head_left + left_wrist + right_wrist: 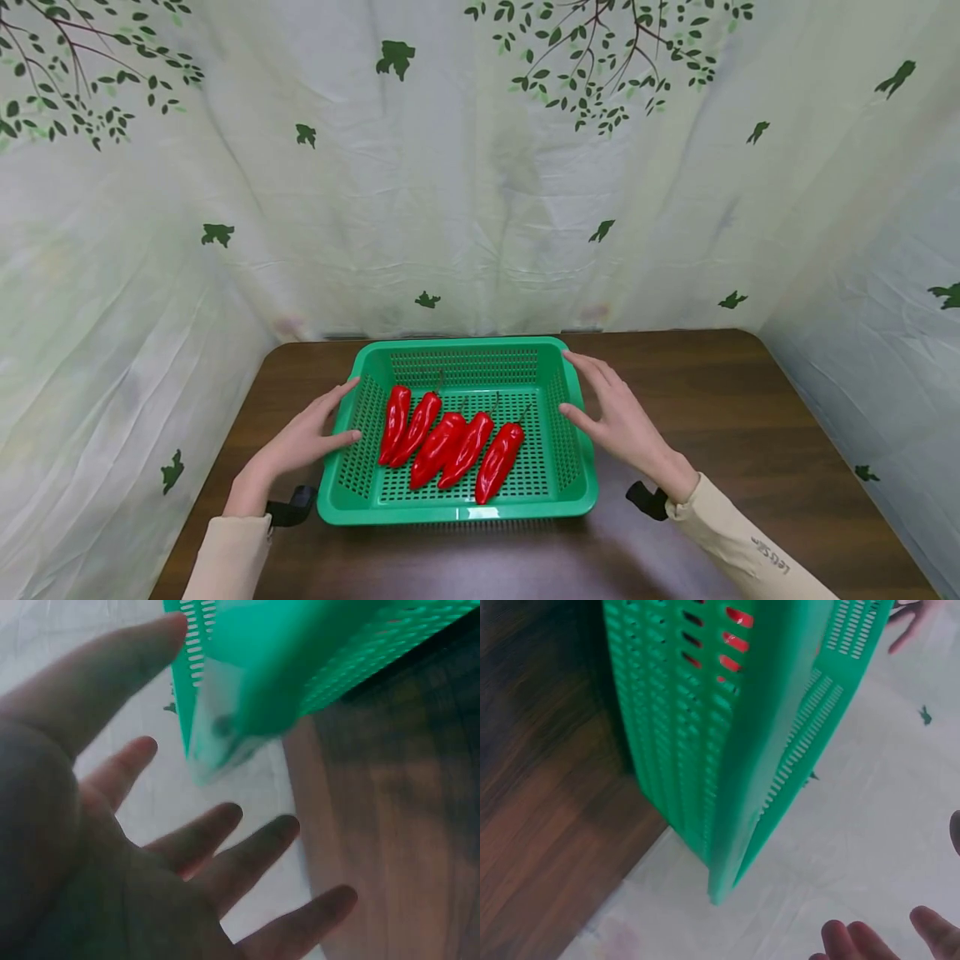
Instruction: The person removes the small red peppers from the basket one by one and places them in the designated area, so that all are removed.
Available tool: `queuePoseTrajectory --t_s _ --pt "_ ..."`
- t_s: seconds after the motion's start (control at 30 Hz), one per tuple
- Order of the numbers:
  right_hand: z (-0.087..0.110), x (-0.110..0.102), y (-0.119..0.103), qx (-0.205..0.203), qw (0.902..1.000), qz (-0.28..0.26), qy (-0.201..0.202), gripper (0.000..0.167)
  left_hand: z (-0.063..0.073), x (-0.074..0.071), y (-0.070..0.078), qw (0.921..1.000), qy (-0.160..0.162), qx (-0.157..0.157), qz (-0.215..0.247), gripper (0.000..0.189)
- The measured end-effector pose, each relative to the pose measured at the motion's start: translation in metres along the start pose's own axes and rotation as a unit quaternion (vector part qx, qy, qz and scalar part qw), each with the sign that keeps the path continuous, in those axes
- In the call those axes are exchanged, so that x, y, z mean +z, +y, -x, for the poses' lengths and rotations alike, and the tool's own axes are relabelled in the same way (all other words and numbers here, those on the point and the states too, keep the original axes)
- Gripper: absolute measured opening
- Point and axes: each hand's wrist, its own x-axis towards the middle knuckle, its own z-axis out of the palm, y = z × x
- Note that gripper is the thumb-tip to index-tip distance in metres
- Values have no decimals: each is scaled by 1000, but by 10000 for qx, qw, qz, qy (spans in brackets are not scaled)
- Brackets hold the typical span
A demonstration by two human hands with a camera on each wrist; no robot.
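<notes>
A green plastic basket (457, 513) with slotted walls sits on the table in the head view. Inside it, several glossy red chili peppers (500, 462) lie side by side, slanted, with thin dark stems toward the far wall. At the left rim is my left hand (300, 437), fingers spread and holding nothing; its fingertips overlap the rim in this view. My right hand (622, 421) hovers by the right rim with thumb and fingers apart. The left wrist view shows straight, separated fingers (251, 855) below the basket's corner. In the right wrist view, only fingertips (855, 941) appear, apart from the basket wall (675, 735).
The dark brown wooden table (697, 383) extends on both sides of the basket and in front of it. A pale curtain (480, 208) printed with green leaves and branches hangs behind and along both sides. Black straps (648, 500) circle both wrists.
</notes>
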Motion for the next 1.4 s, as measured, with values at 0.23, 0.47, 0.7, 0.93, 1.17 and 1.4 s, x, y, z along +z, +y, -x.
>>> queuePoseTrajectory --t_s 0.23,0.47,0.7,0.93,1.17,1.4 --pt "-3 2 -5 66 9991 -409 -105 71 -3 2 -13 9970 -347 -199 660 81" --pt "-7 4 -11 81 9982 -574 -159 70 -7 9 -26 9915 -535 -386 1119 78" --pt "-10 9 -13 104 9969 -743 -216 70 -11 17 -34 9864 -463 -329 1542 77" --pt "-12 15 -16 106 9962 -818 -287 69 -14 25 -40 9763 -454 53 2115 75" --pt "-14 21 -18 146 9941 -1004 -379 68 -15 30 -43 9674 -481 108 2482 74" --pt "-17 27 -20 162 9928 -1116 -414 67 -15 31 -41 9649 -467 169 2578 75"
